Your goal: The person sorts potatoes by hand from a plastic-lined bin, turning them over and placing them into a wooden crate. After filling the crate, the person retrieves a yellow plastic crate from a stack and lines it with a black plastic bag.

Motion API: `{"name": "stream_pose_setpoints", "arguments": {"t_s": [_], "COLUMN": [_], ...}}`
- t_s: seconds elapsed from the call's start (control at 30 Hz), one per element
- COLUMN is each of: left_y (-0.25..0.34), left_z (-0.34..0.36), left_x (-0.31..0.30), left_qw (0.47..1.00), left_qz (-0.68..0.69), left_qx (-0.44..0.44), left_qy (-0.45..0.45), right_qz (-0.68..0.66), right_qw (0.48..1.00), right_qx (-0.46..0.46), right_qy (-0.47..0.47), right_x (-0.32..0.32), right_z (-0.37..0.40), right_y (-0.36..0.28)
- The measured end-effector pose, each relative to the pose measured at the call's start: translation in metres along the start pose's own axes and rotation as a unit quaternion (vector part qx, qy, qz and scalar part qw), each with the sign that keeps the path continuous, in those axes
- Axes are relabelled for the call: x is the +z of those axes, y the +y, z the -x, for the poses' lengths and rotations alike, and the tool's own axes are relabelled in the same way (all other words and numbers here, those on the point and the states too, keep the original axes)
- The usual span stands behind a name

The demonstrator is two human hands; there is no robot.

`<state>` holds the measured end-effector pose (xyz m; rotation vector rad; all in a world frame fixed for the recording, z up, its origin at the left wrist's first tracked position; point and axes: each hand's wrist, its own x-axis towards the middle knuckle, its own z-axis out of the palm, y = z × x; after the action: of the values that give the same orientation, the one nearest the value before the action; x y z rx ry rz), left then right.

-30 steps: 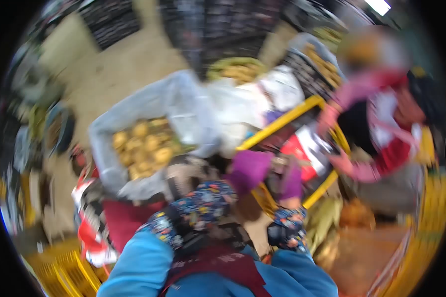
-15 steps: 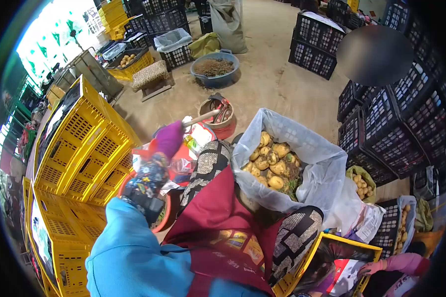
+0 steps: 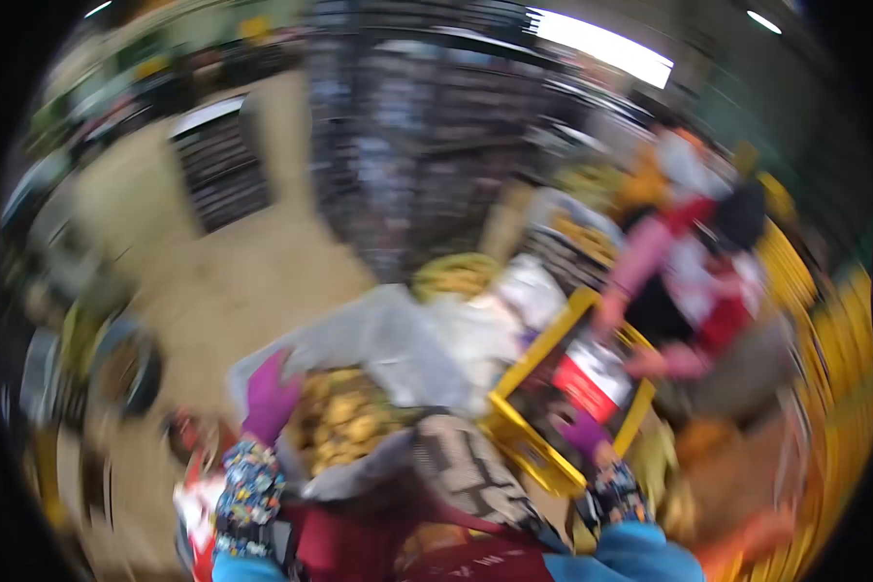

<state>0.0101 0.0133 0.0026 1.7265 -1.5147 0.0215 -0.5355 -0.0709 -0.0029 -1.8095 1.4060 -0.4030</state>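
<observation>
My left hand [image 3: 272,396], in a purple glove, is at the left edge of the lined crate of potatoes [image 3: 344,422]; motion blur smears its fingers. On the right, my right hand [image 3: 582,430], also gloved in purple, is over the near side of a yellow crate [image 3: 533,454] with dark lining. Beside it in that crate lies a red and white packet [image 3: 589,380]. Whether my right fingers hold anything is too blurred to tell. Pale plastic liner [image 3: 388,335] spreads over the potato crate's far side.
A co-worker in pink sleeves [image 3: 650,254] reaches into the yellow crate from the right. Behind stand stacked dark crates [image 3: 427,145]. A green sack of potatoes [image 3: 456,276] sits past the liner. At left is a blue tub [image 3: 126,367]; yellow crates [image 3: 839,330] line the right.
The view has swung to the right. My left hand has moved from the red items at the left to the potato crate, and my right hand is now clearly visible at the yellow crate.
</observation>
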Motion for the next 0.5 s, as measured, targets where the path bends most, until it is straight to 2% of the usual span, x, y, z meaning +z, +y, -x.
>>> {"name": "stream_pose_setpoints", "arguments": {"t_s": [0.03,0.07,0.1,0.13,0.17,0.2,0.27,0.3,0.37,0.43,0.5], "left_y": [0.001,0.013,-0.013,-0.031,-0.027,-0.032,-0.015,-0.009,-0.001,0.003,0.002], "left_z": [0.0,0.004,0.021,0.043,0.058,0.06,0.075,0.08,0.088,0.09,0.091], "left_x": [0.038,0.054,0.092,0.121,0.129,0.126,0.132,0.133,0.138,0.141,0.144], "left_qw": [0.997,0.987,0.975,0.969,0.961,0.957,0.957,0.957,0.956,0.955,0.957], "left_qz": [0.003,0.007,-0.001,-0.012,-0.005,0.009,0.016,0.016,0.013,0.006,-0.001], "left_qx": [0.063,0.085,0.094,0.183,0.235,0.242,0.214,0.204,0.185,0.165,0.143], "left_qy": [-0.047,-0.136,-0.2,-0.167,-0.149,-0.158,-0.196,-0.208,-0.228,-0.245,-0.252], "right_qz": [0.024,0.008,0.066,0.082,0.056,0.035,0.145,0.064,0.102,0.112,0.231], "right_qw": [0.999,0.998,0.987,0.969,0.956,0.947,0.905,0.897,0.827,0.796,0.713], "right_qx": [0.031,-0.007,0.067,0.119,0.141,0.147,0.208,0.185,0.199,0.137,0.096], "right_qy": [-0.014,0.06,0.13,0.198,0.253,0.284,0.341,0.397,0.515,0.579,0.655], "right_x": [-0.013,-0.022,-0.034,-0.047,-0.057,-0.063,-0.077,-0.082,-0.101,-0.127,-0.157], "right_z": [0.016,0.045,0.079,0.116,0.15,0.163,0.212,0.236,0.286,0.331,0.366], "right_y": [0.004,0.021,0.001,-0.011,-0.017,-0.037,-0.039,-0.032,-0.067,-0.073,-0.103]}}
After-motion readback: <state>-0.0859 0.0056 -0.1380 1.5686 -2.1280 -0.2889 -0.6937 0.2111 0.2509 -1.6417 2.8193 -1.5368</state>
